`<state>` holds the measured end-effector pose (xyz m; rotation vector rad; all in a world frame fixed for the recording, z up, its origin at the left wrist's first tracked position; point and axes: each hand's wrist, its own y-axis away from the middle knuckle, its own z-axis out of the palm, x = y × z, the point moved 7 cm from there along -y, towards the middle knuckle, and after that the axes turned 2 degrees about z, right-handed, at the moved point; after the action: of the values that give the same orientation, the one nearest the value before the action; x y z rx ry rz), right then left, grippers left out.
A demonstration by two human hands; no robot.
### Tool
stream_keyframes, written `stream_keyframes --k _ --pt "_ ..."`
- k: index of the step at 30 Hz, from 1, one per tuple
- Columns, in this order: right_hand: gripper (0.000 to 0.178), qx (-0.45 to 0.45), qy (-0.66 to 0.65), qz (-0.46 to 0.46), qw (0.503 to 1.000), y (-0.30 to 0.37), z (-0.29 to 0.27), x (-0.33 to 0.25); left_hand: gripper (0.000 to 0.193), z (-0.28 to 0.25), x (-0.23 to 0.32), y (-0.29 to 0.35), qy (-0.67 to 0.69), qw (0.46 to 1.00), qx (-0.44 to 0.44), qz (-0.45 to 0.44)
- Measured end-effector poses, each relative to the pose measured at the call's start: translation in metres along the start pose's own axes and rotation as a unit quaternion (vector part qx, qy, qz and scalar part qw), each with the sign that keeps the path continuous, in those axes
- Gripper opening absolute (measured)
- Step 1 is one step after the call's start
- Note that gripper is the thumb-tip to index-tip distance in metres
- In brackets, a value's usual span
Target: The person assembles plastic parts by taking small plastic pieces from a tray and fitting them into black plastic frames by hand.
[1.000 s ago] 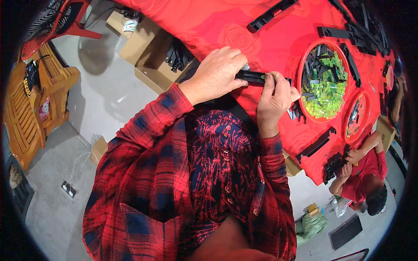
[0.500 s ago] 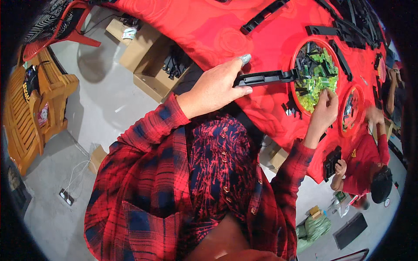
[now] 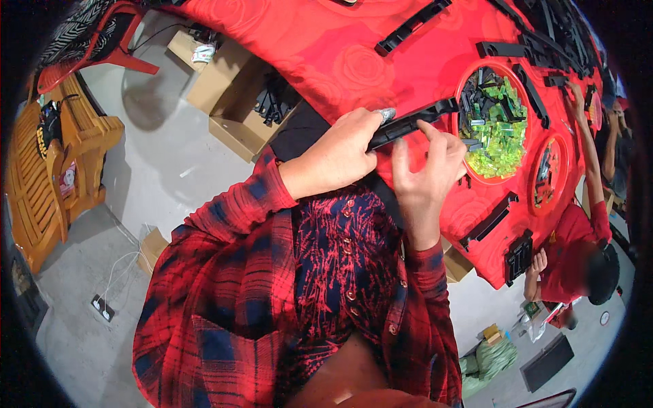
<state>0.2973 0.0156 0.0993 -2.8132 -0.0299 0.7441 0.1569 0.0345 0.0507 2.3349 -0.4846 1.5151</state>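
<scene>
My left hand (image 3: 340, 151) grips a long black plastic strip (image 3: 435, 112) above the red-covered table. Something silvery covers a fingertip of that hand. The fingers of my right hand (image 3: 428, 166) are spread, the index finger touching the strip's middle and the thumb apart from it; I see nothing held there. Just right of the strip's far end is a red-rimmed round basket (image 3: 461, 146), full of small translucent yellow-green pieces (image 3: 503, 139) and some black ones.
Beside the basket stands a smaller red bowl (image 3: 566, 173) with dark small parts. More black strips (image 3: 415, 27) lie about the red tablecloth (image 3: 354, 68). A co-worker in red (image 3: 578, 251) reaches over the table at right. An open cardboard box (image 3: 235, 126) with black parts stands at left.
My right hand has left the basket and moved left to the strip. The strip has tilted up slightly at its far end. The co-worker's arm now stretches farther across the table.
</scene>
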Motion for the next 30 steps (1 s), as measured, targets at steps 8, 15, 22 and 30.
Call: stream_keyframes --k 8,15,22,30 --pt "0.061 -0.082 0.008 0.063 0.995 0.004 0.036 0.012 0.055 -0.002 0.019 0.011 -0.054 0.997 0.034 0.041" --pt "0.054 -0.037 -0.009 0.052 0.998 0.003 0.039 0.005 0.047 -0.006 0.027 0.018 -0.111 0.991 0.026 0.064" --pt "0.054 -0.02 -0.024 0.031 0.999 0.003 0.034 -0.001 0.044 -0.007 0.022 0.025 -0.06 0.995 0.053 0.062" --pt "0.056 -0.019 -0.004 -0.037 0.999 0.003 0.041 -0.021 0.048 -0.026 0.013 0.043 -0.086 0.988 0.1 0.081"
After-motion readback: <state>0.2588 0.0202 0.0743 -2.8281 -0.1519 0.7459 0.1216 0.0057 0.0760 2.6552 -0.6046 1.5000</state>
